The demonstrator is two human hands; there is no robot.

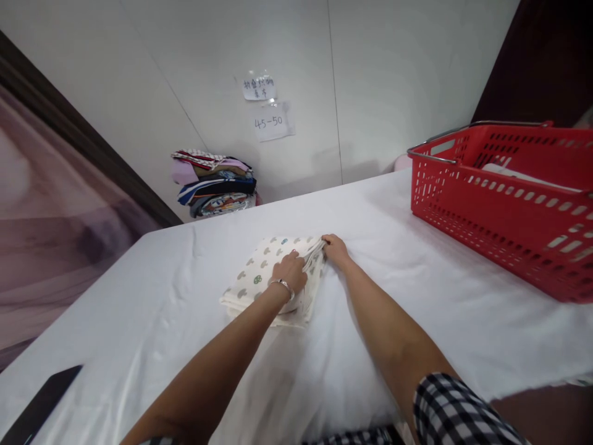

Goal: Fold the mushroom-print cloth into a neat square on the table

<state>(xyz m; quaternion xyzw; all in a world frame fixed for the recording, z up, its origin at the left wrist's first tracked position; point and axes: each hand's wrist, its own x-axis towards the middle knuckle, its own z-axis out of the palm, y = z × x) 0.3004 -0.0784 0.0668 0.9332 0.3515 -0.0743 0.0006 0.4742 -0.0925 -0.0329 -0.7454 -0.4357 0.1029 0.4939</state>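
Observation:
A folded cream cloth (252,281) printed with small grey and green mushrooms lies on the white-covered table (167,315). My left hand (290,273), with a bracelet at the wrist, rests on top of the cloth near its right side, fingers reaching to the folded edge; its fingertips are partly hidden. With thumb and fingers closed, my right hand (335,250) pinches the far right corner of the cloth. The layers along the right side are slightly raised and uneven.
A red plastic basket (486,216) with a metal handle stands at the right, something white inside. Folded fabrics (217,185) are stacked beyond the far edge, by the wall. A dark flat object (44,402) lies at the near left. Paper signs (271,122) hang on the wall.

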